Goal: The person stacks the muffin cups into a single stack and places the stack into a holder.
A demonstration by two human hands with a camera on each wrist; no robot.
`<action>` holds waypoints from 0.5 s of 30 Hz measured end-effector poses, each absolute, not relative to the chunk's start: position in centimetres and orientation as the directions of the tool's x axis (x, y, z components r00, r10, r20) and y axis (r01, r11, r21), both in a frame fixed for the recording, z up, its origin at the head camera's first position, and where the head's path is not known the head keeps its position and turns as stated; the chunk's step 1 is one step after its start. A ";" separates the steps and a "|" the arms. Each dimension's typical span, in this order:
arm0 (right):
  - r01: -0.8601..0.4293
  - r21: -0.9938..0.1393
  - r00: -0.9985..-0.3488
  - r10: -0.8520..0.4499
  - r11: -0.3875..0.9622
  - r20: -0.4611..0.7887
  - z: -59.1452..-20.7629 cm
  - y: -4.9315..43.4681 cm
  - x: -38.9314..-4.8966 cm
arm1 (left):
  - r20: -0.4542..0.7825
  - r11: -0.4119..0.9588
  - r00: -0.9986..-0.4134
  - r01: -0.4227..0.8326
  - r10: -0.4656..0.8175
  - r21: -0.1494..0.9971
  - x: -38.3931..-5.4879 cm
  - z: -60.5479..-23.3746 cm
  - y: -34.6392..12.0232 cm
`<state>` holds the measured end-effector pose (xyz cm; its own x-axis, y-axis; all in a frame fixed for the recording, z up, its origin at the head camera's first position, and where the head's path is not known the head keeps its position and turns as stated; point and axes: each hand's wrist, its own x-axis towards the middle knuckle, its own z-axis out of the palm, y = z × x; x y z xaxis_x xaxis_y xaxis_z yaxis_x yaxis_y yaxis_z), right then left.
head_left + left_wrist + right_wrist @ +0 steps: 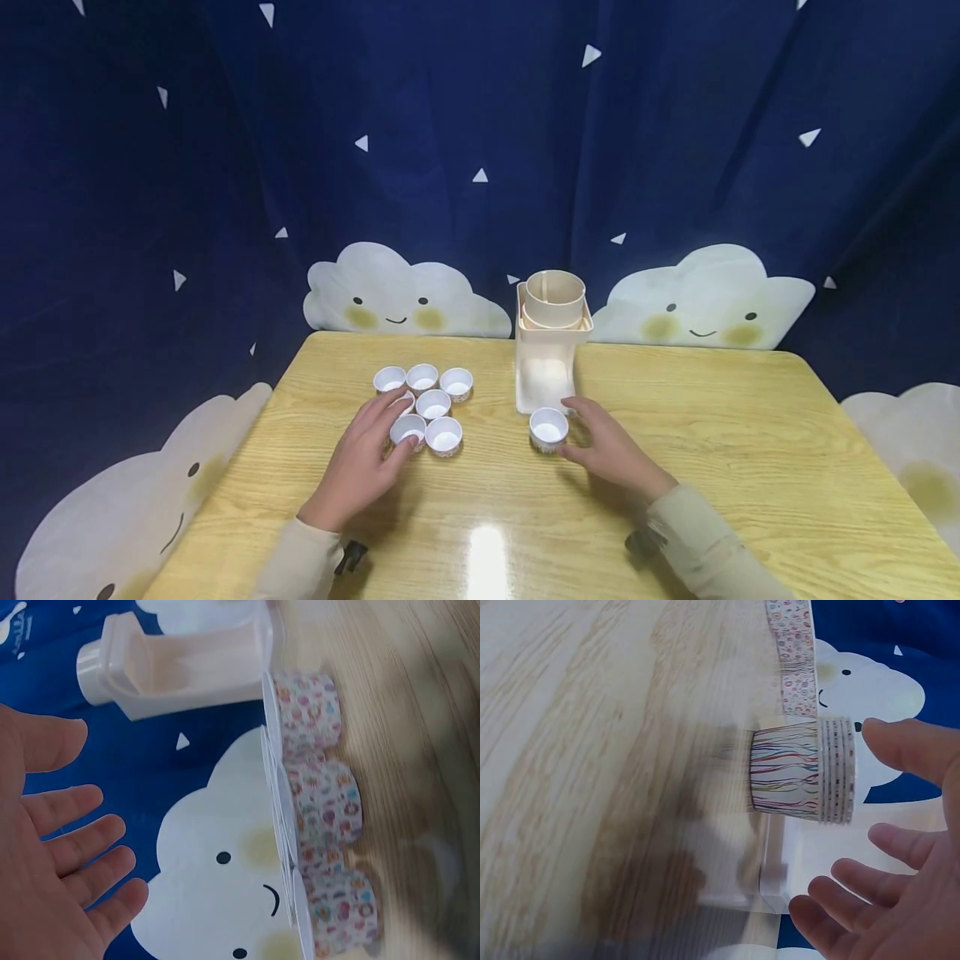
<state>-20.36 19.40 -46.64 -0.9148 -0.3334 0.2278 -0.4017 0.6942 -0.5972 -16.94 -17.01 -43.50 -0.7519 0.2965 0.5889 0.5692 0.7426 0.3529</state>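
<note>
My left hand (360, 458) is over the left part of a group of white paper baking cups (444, 437), its fingers spread and holding nothing. In the left wrist view those cups show a colourful printed pattern on their sides (324, 801). My right hand (617, 454) is beside a small stack of nested baking cups (548, 427), thumb and fingers apart around its right side. Colourful wavy lines and several stacked rims (836, 771) show on this stack in the right wrist view. Behind it stands a cream plastic holder (546, 379) with a round tube (555, 312) on top.
The wooden table (720, 433) carries the cups and holder. A dark blue curtain (465, 100) with white triangles and smiling clouds (405, 292) hangs behind and at the sides. A bright reflection lies on the table's front part.
</note>
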 end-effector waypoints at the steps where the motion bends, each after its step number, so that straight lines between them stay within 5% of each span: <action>1: -0.400 -0.597 -0.916 -0.333 0.696 0.225 -46.7 19.4 -20.5 | 0.592 0.744 -0.751 0.568 0.293 0.352 -17.0 -43.5 -17.2; 15: -0.315 -0.625 -0.943 -0.310 0.714 0.122 -47.6 18.5 -21.7 | 0.584 0.775 -0.779 0.510 0.231 0.374 -17.0 -43.5 -19.8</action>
<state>-21.68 18.55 -47.57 -0.9430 -0.3098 0.1216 -0.3153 0.7144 -0.6247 -16.99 -19.76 -43.48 -0.7785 0.2310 0.5835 0.5101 0.7745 0.3740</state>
